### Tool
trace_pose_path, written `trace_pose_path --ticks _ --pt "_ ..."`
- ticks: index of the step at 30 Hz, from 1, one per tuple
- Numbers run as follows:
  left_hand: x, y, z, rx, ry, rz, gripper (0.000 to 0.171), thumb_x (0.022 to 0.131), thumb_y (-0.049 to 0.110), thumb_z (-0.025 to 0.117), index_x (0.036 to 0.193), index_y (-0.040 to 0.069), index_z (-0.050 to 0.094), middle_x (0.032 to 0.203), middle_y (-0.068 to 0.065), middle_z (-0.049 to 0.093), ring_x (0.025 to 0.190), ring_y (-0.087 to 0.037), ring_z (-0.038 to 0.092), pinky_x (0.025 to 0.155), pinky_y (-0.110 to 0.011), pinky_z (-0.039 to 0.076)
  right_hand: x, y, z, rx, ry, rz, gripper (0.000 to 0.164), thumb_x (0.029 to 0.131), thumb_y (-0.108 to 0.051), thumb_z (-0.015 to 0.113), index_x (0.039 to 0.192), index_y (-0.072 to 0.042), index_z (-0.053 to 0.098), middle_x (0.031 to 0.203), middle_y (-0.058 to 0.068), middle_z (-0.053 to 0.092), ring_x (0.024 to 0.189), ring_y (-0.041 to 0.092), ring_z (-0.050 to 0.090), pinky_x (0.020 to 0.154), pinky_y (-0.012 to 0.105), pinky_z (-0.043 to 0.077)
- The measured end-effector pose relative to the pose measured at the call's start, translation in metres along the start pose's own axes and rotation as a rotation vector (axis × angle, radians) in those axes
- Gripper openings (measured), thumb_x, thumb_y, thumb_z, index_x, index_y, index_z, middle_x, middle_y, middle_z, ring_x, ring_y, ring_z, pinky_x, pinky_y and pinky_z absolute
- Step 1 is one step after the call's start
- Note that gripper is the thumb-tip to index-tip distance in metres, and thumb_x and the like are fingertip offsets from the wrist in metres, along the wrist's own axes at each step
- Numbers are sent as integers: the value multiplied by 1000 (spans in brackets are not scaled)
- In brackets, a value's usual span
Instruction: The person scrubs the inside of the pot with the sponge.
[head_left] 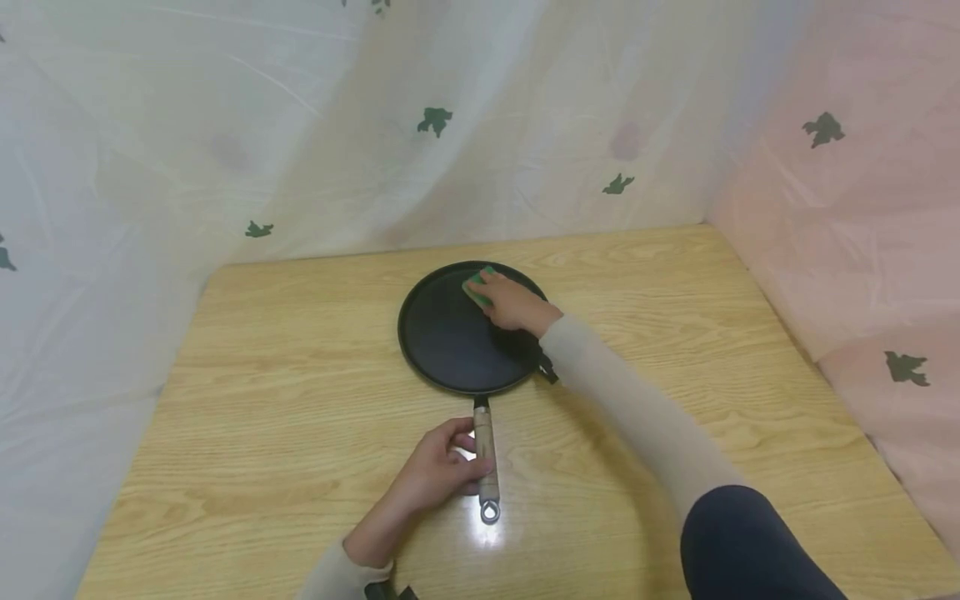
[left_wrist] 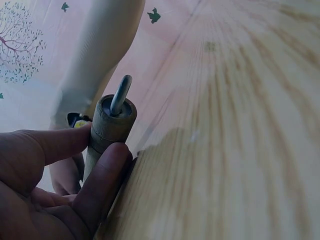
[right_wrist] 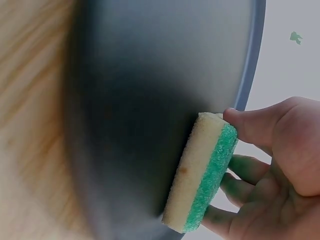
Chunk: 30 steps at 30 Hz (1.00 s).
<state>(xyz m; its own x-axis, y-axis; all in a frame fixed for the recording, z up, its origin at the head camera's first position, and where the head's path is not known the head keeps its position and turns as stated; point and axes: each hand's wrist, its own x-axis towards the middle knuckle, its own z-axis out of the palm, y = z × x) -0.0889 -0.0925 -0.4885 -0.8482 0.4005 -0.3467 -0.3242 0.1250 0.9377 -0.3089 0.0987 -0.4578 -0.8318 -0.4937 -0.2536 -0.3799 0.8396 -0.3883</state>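
A round black flat pan lies on the wooden table with its handle towards the wearer. My left hand pinches that wood-look handle between thumb and fingers; its metal hanging ring shows close up in the left wrist view. Over the pan's far right part, my right hand grips a sponge with a cream side and a green side. The cream side faces the pan's surface, and in the right wrist view the thumb and fingers hold the green side and the edge.
The pan stands on a light wooden table. Pale sheeting with dark green bird shapes hangs behind the table, and pinkish sheeting along the right. The right forearm reaches across the table's right half.
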Motion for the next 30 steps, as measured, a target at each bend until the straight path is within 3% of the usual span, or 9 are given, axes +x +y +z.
trace_pose_path --ticks 9,20,23,25,27,30 --pt "0 0 0 5 5 7 71 90 -1 79 150 -15 42 110 -16 61 76 -14 66 70 -37 71 -24 10 0 -6 33 -8 60 109 -9 54 165 -10 33 173 23 16 159 40 16 133 53 21" --pt "-1 1 0 1 2 1 72 91 0 79 151 -15 42 112 -17 61 77 -14 66 72 -37 71 -47 5 8 0 75 3 59 108 -8 55 164 -10 36 172 22 18 159 40 17 131 56 25" --pt "-1 1 0 3 2 5 72 91 0 79 150 -15 42 111 -17 61 77 -14 66 72 -37 71 -52 3 11 -13 90 -9 59 107 -7 56 163 -10 37 171 23 19 158 40 19 125 54 40" --pt "-1 1 0 6 1 7 72 91 0 79 150 -15 42 111 -17 60 77 -14 66 71 -36 71 -56 2 14 -23 104 -21 60 107 -7 58 163 -10 38 171 24 21 158 41 20 112 51 55" --pt "0 1 0 4 0 6 72 91 1 79 150 -15 42 111 -17 60 77 -14 67 71 -36 71 -59 1 16 -33 116 -28 60 106 -7 59 163 -10 38 170 24 22 157 41 22 99 50 62" --pt "0 0 0 0 -4 8 72 91 1 78 150 -15 41 111 -17 60 77 -14 67 71 -35 71 -64 -2 20 -25 117 -26 61 107 -7 59 163 -11 38 171 23 22 157 40 23 94 52 63"
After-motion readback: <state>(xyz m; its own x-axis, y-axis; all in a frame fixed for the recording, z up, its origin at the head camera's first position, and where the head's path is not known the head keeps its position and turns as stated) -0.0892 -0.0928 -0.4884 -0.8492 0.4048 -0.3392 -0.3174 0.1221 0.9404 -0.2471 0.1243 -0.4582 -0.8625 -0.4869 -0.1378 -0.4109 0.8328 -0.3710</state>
